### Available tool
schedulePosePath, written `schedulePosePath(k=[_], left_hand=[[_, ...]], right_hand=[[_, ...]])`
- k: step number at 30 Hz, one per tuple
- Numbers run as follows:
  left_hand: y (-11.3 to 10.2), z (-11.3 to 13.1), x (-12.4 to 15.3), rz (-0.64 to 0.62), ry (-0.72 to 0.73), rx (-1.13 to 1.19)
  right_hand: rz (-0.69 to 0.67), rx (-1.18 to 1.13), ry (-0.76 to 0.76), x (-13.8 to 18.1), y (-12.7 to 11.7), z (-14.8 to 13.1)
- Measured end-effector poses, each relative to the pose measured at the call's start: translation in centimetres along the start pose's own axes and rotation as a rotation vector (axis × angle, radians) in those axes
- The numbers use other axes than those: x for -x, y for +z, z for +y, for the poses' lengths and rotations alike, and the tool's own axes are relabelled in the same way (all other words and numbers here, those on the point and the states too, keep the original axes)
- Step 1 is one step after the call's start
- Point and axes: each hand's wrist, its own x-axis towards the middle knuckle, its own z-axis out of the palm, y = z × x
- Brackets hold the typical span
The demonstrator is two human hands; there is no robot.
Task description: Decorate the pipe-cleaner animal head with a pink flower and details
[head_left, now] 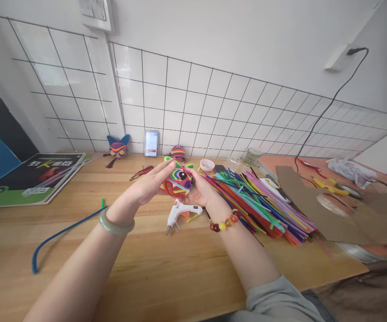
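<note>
Between both hands, above the table, is a small round figure made of colourful pipe cleaners (179,182), with a black eye and green ear-like loops on top. My left hand (153,182) is closed on its left side and upper edge, the thumb partly hidden. My right hand (202,190) cups its right side, with most fingers behind it. Just below the hands lies a white hot glue gun (183,213), its nozzle pointing down and to the left. A blue pipe cleaner (64,230) curves across the table to the left, near a short green piece (103,203).
Right of the hands spreads a big pile of coloured pipe cleaners (257,197), beside cut cardboard (321,201). Along the wall stand a blue-eared figure (118,147), a phone (151,143), a striped figure (178,153) and a small pink bowl (207,165). A magazine (42,176) lies left.
</note>
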Motion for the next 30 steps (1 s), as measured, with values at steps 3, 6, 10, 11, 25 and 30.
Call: schedulePosePath(k=[3,6,10,11,25,30], left_hand=[[-0.1,-0.1,-0.1,0.004,-0.004,-0.003],[-0.2,-0.2,-0.2,-0.029,0.021,0.005],[-0.3,0.0,0.0,-0.027,0.049,-0.009],[-0.3,0.2,0.1,-0.03,0.05,-0.022],[0.4,-0.9,-0.7,0.014,0.017,-0.558],[0.7,-2.5,-1.5,-0.011,0.242,-0.86]], right_hand=[[-0.012,-0.014,0.006,0.0,0.0,0.0],[-0.012,-0.022,0.009,-0.1,-0.2,0.1],[-0.023,-0.054,-0.002,-0.3,-0.4,-0.1],[-0.024,-0.06,-0.011,-0.3,-0.5,-0.2],[0.081,-0.243,-0.211,0.1,-1.2,-1.3],[0.101,-0.244,-0.288,-0.2,-1.0,-1.0]])
